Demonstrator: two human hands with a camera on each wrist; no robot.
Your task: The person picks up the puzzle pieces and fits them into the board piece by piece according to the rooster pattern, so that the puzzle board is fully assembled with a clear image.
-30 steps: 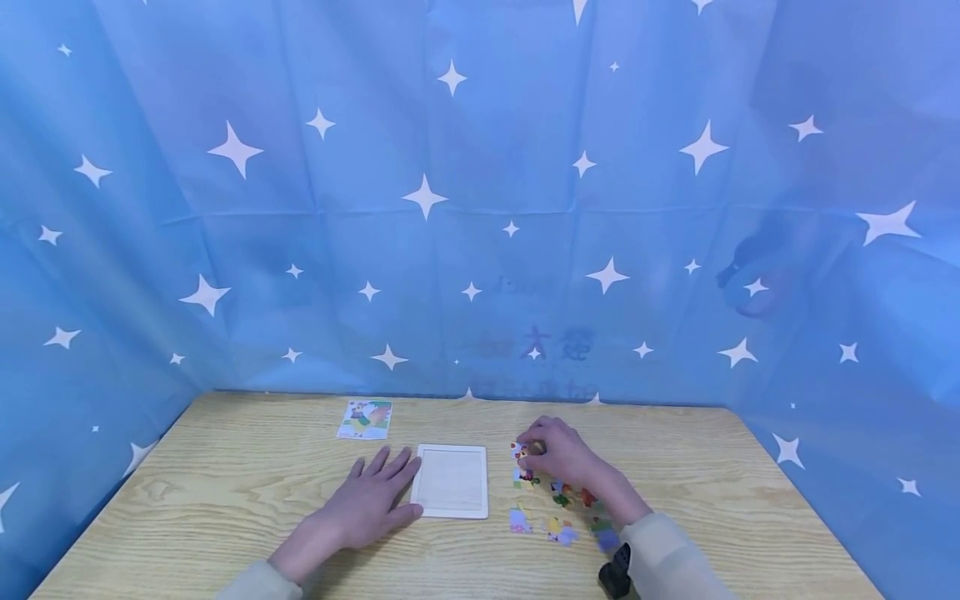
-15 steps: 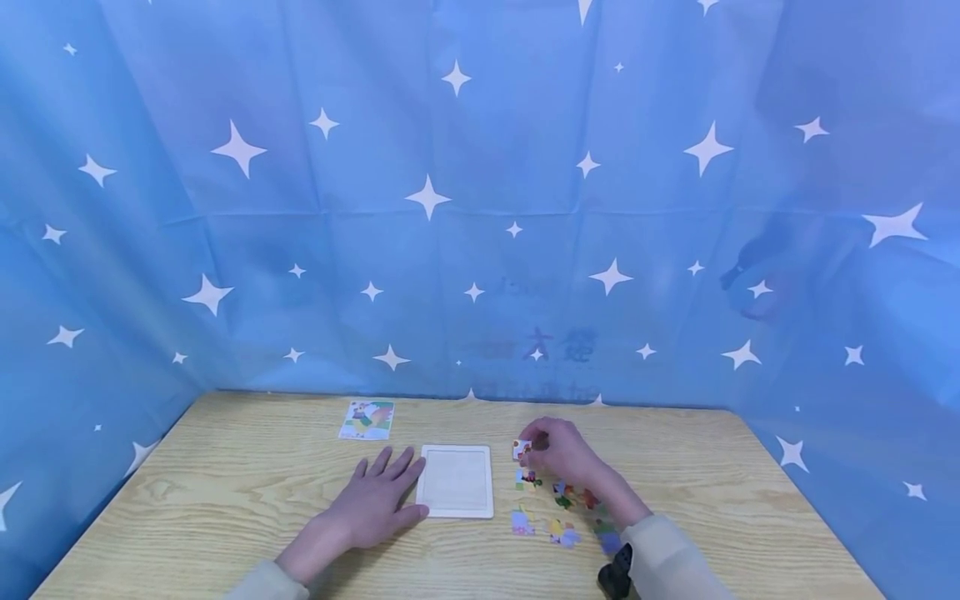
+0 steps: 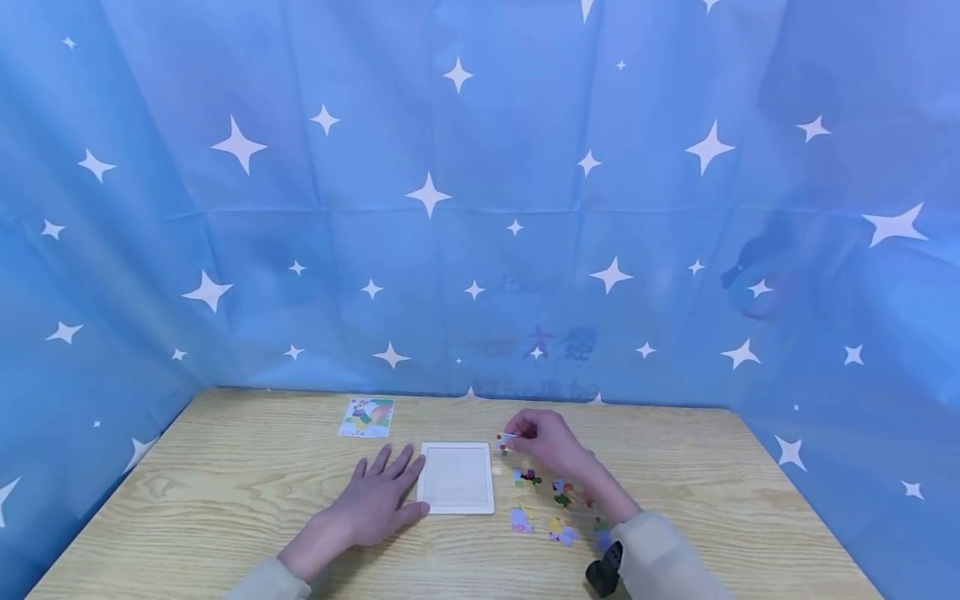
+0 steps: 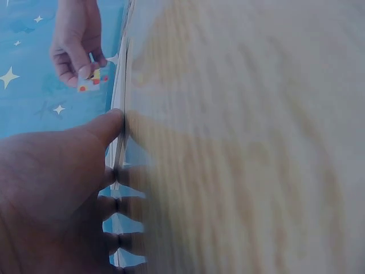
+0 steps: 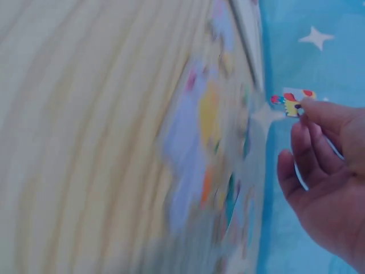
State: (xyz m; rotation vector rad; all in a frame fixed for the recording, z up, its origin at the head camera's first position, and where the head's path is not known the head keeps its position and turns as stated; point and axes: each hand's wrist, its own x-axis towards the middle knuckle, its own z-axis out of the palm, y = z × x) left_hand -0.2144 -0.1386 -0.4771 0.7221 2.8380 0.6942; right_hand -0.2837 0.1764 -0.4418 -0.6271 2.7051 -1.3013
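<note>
My right hand [image 3: 551, 442] pinches a jigsaw puzzle piece [image 5: 293, 101] between thumb and fingertips, lifted off the table beside the tray's far right corner. White, red and yellow show on the piece in the right wrist view. The white square puzzle tray [image 3: 456, 479] lies flat in the middle, its inside bare. With fingers spread and straight, my left hand [image 3: 375, 504] rests on the table; its thumb and index fingertips touch the tray's left edge. Several other puzzle pieces [image 3: 562, 531] lie to the right of the tray, some partly hidden under the right forearm.
A small printed picture card [image 3: 367, 417] lies at the back left of the wooden table [image 3: 262, 467]. Behind the table hangs a blue curtain [image 3: 375, 208] with white stars. A black device [image 3: 604, 571] sits at the right wrist.
My right hand has lifted the puzzle piece from among the others and moved it left, towards the tray. The left hand stays in place at the tray's edge.
</note>
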